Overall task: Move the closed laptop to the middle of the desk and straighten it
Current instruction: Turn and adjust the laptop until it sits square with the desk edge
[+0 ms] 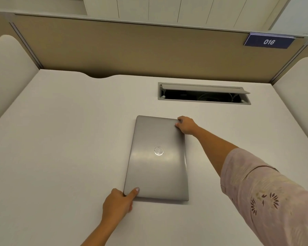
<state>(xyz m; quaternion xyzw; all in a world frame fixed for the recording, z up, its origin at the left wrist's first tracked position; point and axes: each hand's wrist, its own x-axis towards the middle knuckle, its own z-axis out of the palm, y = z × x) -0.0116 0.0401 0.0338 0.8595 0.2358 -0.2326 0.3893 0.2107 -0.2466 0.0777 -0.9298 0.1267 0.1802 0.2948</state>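
Observation:
A closed silver laptop (157, 158) with a round logo lies flat on the white desk (60, 130), near the desk's middle, its long side running away from me. My left hand (118, 203) grips its near left corner, thumb on the lid. My right hand (186, 125) holds its far right corner, fingers curled over the edge. Both short edges look roughly parallel to the desk's back edge.
An open cable hatch (204, 94) with wires inside sits in the desk behind the laptop, to the right. Tan partition panels (132, 50) wall the desk at the back and padded dividers stand on both sides. A blue "016" sign (269, 42) hangs top right.

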